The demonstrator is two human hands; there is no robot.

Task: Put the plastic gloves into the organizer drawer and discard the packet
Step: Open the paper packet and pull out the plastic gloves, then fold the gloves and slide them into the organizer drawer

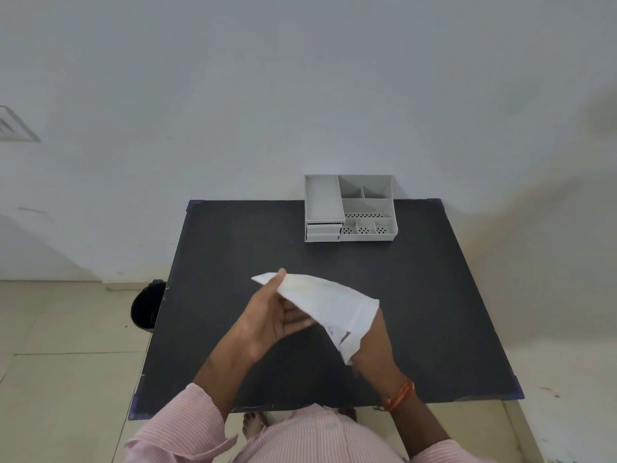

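Both hands, left hand (pixel 270 324) and right hand (pixel 374 342), grip packet (pixel 329 304) above table (pixel 434 295) centre.

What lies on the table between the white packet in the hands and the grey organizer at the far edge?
Nothing. In the head view, the stretch of black table between the packet and the organizer is bare.

no words or numbers can be read here. the white packet (pixel 329 304) has small dark marks near one end, too blurry to read.
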